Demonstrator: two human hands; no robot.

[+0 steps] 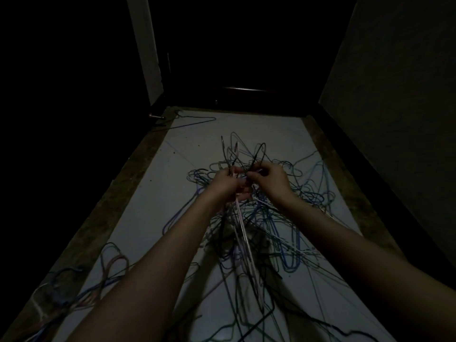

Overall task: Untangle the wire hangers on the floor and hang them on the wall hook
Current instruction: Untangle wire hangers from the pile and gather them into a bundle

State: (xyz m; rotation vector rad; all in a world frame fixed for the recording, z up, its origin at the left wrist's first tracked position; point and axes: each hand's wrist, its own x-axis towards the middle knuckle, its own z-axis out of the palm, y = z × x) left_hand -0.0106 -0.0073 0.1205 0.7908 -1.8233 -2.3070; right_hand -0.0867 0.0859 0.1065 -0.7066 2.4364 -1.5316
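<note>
Pinching at the centre of the view, the fingers of the left hand (228, 182) are curled round a bunch of raised hangers (240, 156), among them a pale pink one whose long wire runs down and toward the camera under the wrist. The right hand (269, 180) meets it just beside, thumb and fingertips closed on a dark wire at the neck of a black hanger whose hook rises above the knuckles. Exactly which strand each finger holds is hard to make out, since the light is dim and the wires cross closely there.

Below and around both hands lies the tangled pile of hangers (283, 233), blue, green, white and black wires overlapping on the pale floor (158, 193); the forearms cover part of it, and its near end runs out of the bottom of the frame. A smaller cluster of hangers (74, 277) sits near the left edge, partly on the darker floor border and partly cut off. One single hanger (195, 122) lies well apart at the far left corner of the floor.

Beyond that the doorway (246, 58) is almost black, with only a pale door frame (145, 50) showing on the left and a dim wall (399, 82) on the right. No wall hook can be made out in the darkness.
</note>
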